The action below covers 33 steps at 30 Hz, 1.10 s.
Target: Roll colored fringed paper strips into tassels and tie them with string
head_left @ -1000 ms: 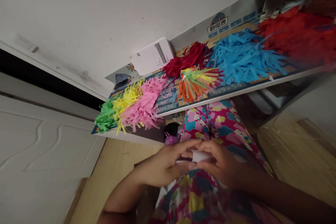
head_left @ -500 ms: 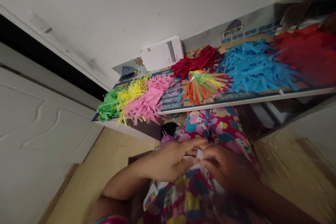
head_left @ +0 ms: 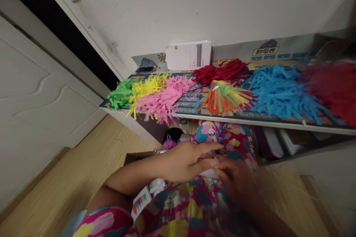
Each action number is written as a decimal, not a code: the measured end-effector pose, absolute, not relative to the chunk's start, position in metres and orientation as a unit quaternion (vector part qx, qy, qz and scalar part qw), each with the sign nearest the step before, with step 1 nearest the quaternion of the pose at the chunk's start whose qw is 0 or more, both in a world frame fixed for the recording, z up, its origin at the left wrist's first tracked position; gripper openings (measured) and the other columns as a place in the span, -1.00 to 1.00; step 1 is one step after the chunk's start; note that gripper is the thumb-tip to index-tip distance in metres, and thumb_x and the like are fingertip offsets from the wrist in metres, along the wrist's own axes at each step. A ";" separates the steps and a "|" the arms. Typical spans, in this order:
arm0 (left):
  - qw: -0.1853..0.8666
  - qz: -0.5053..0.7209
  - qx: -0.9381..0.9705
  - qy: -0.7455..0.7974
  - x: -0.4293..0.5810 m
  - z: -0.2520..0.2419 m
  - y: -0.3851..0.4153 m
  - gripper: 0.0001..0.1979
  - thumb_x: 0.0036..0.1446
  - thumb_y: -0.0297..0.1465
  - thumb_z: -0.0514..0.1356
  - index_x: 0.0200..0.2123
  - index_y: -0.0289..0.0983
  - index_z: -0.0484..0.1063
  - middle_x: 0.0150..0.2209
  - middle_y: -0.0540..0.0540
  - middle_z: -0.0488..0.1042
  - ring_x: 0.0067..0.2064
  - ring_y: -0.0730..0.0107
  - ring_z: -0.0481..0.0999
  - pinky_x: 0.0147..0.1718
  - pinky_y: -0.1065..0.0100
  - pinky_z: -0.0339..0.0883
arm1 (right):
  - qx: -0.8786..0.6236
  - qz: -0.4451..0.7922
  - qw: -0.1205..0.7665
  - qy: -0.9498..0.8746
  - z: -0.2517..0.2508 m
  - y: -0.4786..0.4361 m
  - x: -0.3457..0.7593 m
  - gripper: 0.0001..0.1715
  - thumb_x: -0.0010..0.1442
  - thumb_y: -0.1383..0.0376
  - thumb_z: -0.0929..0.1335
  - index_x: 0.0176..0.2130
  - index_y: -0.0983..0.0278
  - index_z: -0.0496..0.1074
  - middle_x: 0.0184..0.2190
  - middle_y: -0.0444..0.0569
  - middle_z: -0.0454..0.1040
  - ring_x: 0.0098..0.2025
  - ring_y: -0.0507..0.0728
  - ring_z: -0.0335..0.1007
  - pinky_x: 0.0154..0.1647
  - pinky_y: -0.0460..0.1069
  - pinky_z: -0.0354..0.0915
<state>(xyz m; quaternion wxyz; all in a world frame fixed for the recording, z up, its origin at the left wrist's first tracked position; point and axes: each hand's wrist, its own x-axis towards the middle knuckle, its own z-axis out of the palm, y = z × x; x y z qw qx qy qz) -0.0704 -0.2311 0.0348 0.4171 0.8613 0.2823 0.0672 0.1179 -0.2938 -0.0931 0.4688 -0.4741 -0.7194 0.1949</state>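
Over my lap, my left hand and my right hand meet at the fingertips. Between and under them shows a small white strip, paper-like, mostly hidden by the fingers. My left thumb and right fingertips pinch together on it, while the left index finger stretches out above. On the desk beyond lies a tied tassel of mixed orange, green and yellow paper strips. Around it are piles of pink, yellow, green, dark red and blue strips.
A printed mat covers the narrow desk. A white box leans on the wall, with a dark phone to its left. Blurred red strips lie at far right. Beside my left arm, an open carton holds a printed packet.
The view has turned, so the desk looks more level. My fingers have closed in over the white strip, and less of it shows. The piles lie as before.
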 end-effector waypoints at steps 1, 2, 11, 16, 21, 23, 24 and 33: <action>0.410 0.075 0.864 0.282 -0.071 0.034 -0.231 -0.52 0.41 -0.27 -0.02 0.30 -0.34 0.23 -0.14 -0.18 0.63 -0.26 0.36 0.60 -0.30 0.45 0.36 | -0.467 0.196 0.471 -0.723 -0.092 -0.293 0.118 -0.74 0.26 0.28 0.28 -0.47 0.21 0.39 -0.41 -0.04 0.62 -0.45 0.10 0.55 -0.42 -0.08 0.39; 0.405 0.083 0.866 0.280 -0.072 0.034 -0.231 -0.52 0.41 -0.26 -0.02 0.29 -0.35 0.26 -0.16 -0.18 0.63 -0.29 0.37 0.59 -0.33 0.45 0.34 | -0.462 0.195 0.471 -0.726 -0.091 -0.293 0.117 -0.74 0.26 0.28 0.28 -0.47 0.21 0.39 -0.40 -0.04 0.62 -0.44 0.09 0.55 -0.42 -0.09 0.39; 0.403 0.131 0.860 0.285 -0.077 0.028 -0.231 -0.54 0.40 -0.25 0.00 0.23 -0.37 0.35 -0.18 -0.15 0.63 -0.29 0.39 0.57 -0.30 0.46 0.35 | -0.465 0.190 0.438 -0.745 -0.079 -0.293 0.119 -0.69 0.29 0.28 0.23 -0.47 0.19 0.38 -0.43 -0.03 0.60 -0.49 0.11 0.52 -0.44 -0.05 0.42; 0.389 0.133 0.877 0.250 -0.080 0.031 -0.231 -0.57 0.42 -0.32 -0.03 0.26 -0.29 0.31 0.12 -0.21 0.53 -0.02 0.29 0.60 -0.10 0.44 0.36 | -0.460 0.204 0.495 -0.709 -0.080 -0.292 0.121 -0.81 0.26 0.20 0.33 -0.38 0.19 0.45 -0.35 -0.02 0.63 -0.40 0.13 0.56 -0.42 -0.03 0.45; 0.382 0.128 0.882 0.243 -0.082 0.031 -0.232 -0.58 0.43 -0.33 -0.06 0.26 -0.29 0.29 0.14 -0.20 0.51 -0.01 0.31 0.59 -0.07 0.43 0.36 | -0.444 0.201 0.520 -0.701 -0.077 -0.293 0.118 -0.80 0.24 0.27 0.37 -0.43 0.19 0.50 -0.39 -0.06 0.62 -0.41 0.10 0.56 -0.42 -0.06 0.45; 0.365 0.129 0.889 0.245 -0.082 0.030 -0.233 -0.57 0.43 -0.33 -0.07 0.26 -0.30 0.29 0.12 -0.21 0.52 -0.02 0.29 0.59 -0.07 0.40 0.37 | -0.443 0.203 0.530 -0.694 -0.075 -0.293 0.116 -0.81 0.24 0.27 0.38 -0.43 0.19 0.51 -0.40 -0.06 0.62 -0.42 0.10 0.56 -0.44 -0.06 0.44; 0.354 0.130 0.893 0.247 -0.082 0.029 -0.233 -0.57 0.43 -0.32 -0.08 0.26 -0.32 0.29 0.09 -0.22 0.54 -0.03 0.27 0.60 -0.08 0.38 0.38 | -0.443 0.206 0.535 -0.690 -0.074 -0.292 0.115 -0.81 0.23 0.27 0.39 -0.43 0.19 0.52 -0.40 -0.06 0.62 -0.42 0.10 0.56 -0.44 -0.06 0.44; 0.268 0.191 0.911 0.248 -0.086 0.024 -0.242 -0.57 0.41 -0.33 -0.09 0.20 -0.37 0.32 -0.12 -0.26 0.62 -0.13 0.18 0.61 -0.10 0.23 0.44 | -0.502 0.230 0.535 -0.639 -0.074 -0.296 0.118 -0.87 0.17 0.20 0.44 -0.38 0.17 0.57 -0.44 -0.07 0.61 -0.43 0.13 0.54 -0.44 -0.02 0.45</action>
